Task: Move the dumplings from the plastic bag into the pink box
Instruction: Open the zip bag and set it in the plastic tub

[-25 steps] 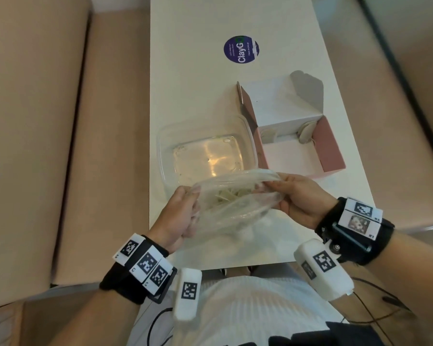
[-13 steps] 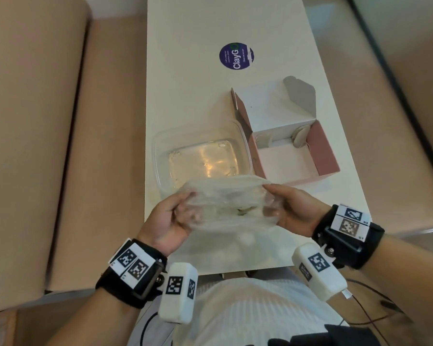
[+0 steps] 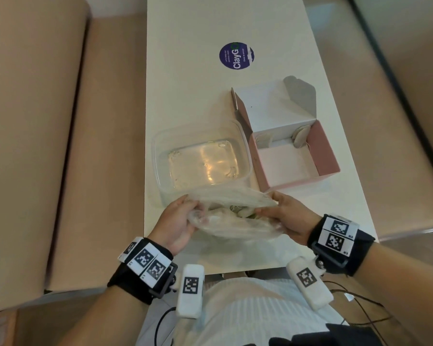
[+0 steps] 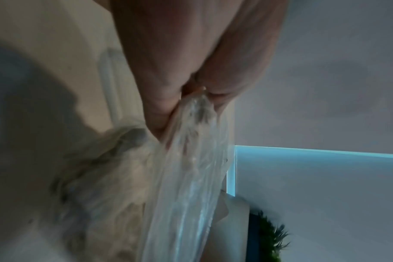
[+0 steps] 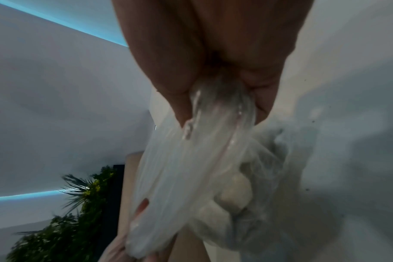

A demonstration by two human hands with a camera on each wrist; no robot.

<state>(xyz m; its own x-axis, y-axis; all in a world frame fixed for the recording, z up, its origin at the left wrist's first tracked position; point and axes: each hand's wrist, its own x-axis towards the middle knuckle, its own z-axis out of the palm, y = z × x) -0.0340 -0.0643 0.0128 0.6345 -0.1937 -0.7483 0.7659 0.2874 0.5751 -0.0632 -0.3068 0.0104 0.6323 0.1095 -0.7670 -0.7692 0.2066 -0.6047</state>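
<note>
A clear plastic bag (image 3: 231, 216) with pale dumplings (image 3: 243, 214) inside hangs between both hands above the near part of the white table (image 3: 185, 71). My left hand (image 3: 179, 222) pinches the bag's left edge; the left wrist view shows the film (image 4: 191, 159) bunched between thumb and fingers. My right hand (image 3: 284, 216) pinches the right edge, and its wrist view shows the stretched bag (image 5: 202, 141) with dumplings (image 5: 233, 191) low in it. The pink box (image 3: 320, 148) stands open past my right hand, its white lid tilted back, with two pale pieces at its far wall.
A clear plastic container (image 3: 201, 161) sits just left of the pink box, right behind the bag. A round purple sticker (image 3: 236, 56) lies farther back on the table. Beige benches (image 3: 48, 121) flank the table on both sides.
Both hands have kept their hold and pulled the bag's mouth wider and a little nearer to my body. The box and the container have stayed in place.
</note>
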